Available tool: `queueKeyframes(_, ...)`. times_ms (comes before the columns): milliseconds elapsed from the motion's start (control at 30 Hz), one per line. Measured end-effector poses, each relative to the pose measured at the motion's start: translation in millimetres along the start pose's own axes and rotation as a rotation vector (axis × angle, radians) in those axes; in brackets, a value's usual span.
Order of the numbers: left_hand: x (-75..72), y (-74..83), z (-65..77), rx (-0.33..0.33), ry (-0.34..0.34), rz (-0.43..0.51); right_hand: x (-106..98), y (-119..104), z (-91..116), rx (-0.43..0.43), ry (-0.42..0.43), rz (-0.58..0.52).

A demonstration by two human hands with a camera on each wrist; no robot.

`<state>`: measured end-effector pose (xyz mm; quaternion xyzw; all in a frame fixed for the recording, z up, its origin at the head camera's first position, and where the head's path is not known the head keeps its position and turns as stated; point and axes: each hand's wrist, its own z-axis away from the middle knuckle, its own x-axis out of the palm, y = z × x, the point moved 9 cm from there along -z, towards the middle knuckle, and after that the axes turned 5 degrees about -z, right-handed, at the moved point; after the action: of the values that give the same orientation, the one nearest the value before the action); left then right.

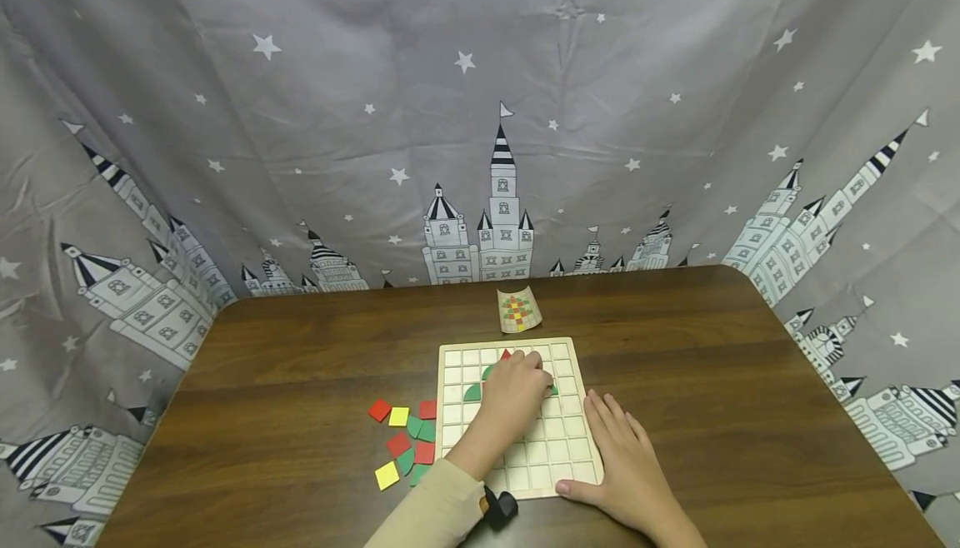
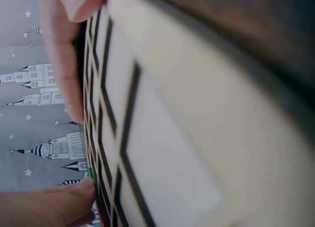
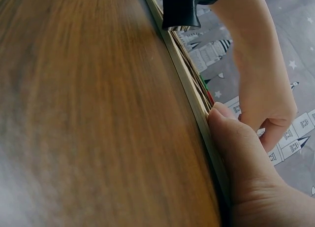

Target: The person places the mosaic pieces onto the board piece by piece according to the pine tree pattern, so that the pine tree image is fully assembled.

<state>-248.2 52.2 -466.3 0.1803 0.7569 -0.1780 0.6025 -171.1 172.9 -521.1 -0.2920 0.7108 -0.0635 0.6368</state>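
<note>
Left hand (image 1: 514, 391) was positioned over the square pale wooden grid board (image 1: 558, 451).
Its fingers were bent; any pinch could not be determined. Right hand (image 1: 628, 460), fingers straight, touched the right edge. Board lay on the dark-brown wooden table (image 1: 285, 415).

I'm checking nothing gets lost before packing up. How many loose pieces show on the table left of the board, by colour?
Red pieces: 4
Yellow pieces: 2
Green pieces: 4
Total in sight: 10

A grey curtain (image 1: 337, 15) (castles (image 1: 504, 223), stars (image 1: 465, 62)) hangs behind a dark wooden table (image 1: 300, 381).
</note>
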Motion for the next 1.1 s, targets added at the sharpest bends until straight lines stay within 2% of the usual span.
queueKeyframes(267,-4.1,8.2,-1.5,0.081,0.044,-0.026,0.3,-0.5,0.5,0.010,-0.008,-0.005)
queueKeyframes(433,-4.5,7.0,-2.7,0.070,0.055,-0.013,0.4,-0.5,0.4,0.011,-0.008,0.003)
queueKeyframes(667,-1.6,6.2,-4.4,0.060,0.032,-0.003,0.3,0.1,0.3,0.009,-0.009,0.007)
queueKeyframes(967,-2.0,10.2,-6.7,0.066,0.035,-0.063,-1.2,0.7,-1.3,0.010,-0.003,0.012)
queueKeyframes(1100,-0.5,10.3,-5.8,0.064,0.025,-0.048,-1.3,0.1,-0.7,0.005,-0.003,0.013)
